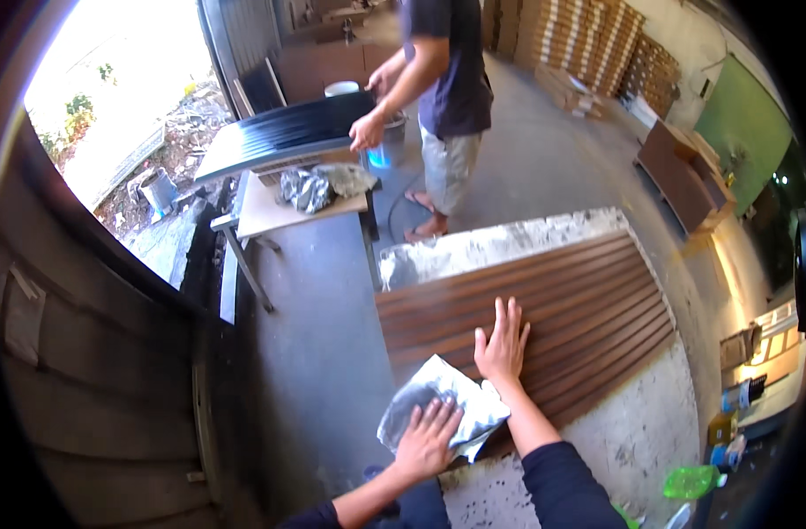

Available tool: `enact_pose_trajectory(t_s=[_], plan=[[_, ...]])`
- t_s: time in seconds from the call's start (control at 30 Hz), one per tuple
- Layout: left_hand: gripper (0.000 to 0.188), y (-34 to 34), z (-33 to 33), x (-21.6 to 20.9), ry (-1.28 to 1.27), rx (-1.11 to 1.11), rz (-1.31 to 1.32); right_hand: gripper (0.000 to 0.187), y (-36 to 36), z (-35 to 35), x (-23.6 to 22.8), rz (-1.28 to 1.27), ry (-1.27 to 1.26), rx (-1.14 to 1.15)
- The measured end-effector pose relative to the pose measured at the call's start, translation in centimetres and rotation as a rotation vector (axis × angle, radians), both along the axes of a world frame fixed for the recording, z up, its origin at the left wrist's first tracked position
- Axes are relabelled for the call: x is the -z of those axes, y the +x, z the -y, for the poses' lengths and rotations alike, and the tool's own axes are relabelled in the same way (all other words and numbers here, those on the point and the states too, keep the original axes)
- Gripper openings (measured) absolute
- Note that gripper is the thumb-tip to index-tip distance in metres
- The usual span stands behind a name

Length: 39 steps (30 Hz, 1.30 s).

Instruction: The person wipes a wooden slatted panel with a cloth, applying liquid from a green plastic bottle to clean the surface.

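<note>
A brown panel with long parallel grooves (562, 309) lies on a pale, paint-stained work table (637, 423) in front of me. My left hand (427, 436) rests flat, fingers spread, on a white cloth (460, 392) smudged with grey. The cloth covers the near left corner of the panel. On the bare grooved surface, just right of the cloth, my right hand (503, 342) lies with its fingers stretched out and nothing in them. What is under the cloth is hidden.
Across from me a person (447, 79) handles a dark glossy ribbed panel (288, 132) on a stand; crumpled rags (319, 187) lie below it. A green bottle (692, 481) lies at the lower right. Stacked cartons (588, 40) and a brown cabinet (685, 181) stand behind.
</note>
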<state>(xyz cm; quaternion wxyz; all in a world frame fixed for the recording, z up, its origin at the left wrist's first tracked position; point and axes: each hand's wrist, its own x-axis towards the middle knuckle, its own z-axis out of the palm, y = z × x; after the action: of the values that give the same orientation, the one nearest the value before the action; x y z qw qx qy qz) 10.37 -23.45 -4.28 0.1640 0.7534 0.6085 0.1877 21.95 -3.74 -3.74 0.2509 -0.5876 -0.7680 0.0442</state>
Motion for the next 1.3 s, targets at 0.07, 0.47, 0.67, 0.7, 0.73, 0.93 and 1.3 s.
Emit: enact_pose_trajectory(t_s=[0.07, 0.47, 0.67, 0.7, 0.73, 0.93, 1.3], plan=[[0.067, -2.1, -7.8, -0.9, 0.006, -0.082, -0.112, 0.07, 2.1, -0.1, 0.0, 0.056, -0.014, 0.035], [0.07, 0.5, -1.2, 0.9, -0.026, 0.094, -0.087, 0.076, 1.3, 1.0, 0.1, 0.028, -0.065, 0.062], [0.063, -7.0, -12.8, -0.6, 0.04, -0.192, -0.192, 0.068, 0.1, -1.0, 1.6, 0.122, 0.084, 0.025], [0.065, -10.1, -15.8, 2.2, 0.201, -0.299, -0.216, 0.069, -1.4, -0.3, 0.9, 0.064, 0.017, 0.014], [0.064, -10.8, -18.9, 0.8, 0.257, -0.371, -0.145, 0.069, -0.5, -0.2, 0.9, 0.088, 0.011, 0.029], [0.063, -0.5, -2.0, -2.8, -0.278, -0.028, -0.192, 0.067, 0.7, -0.1, 2.1, 0.199, -0.005, 0.056], [0.066, -11.9, -14.7, 3.2, 0.258, -0.522, 0.128, 0.064, -1.0, 0.2, 1.5, 0.183, 0.07, -0.063]])
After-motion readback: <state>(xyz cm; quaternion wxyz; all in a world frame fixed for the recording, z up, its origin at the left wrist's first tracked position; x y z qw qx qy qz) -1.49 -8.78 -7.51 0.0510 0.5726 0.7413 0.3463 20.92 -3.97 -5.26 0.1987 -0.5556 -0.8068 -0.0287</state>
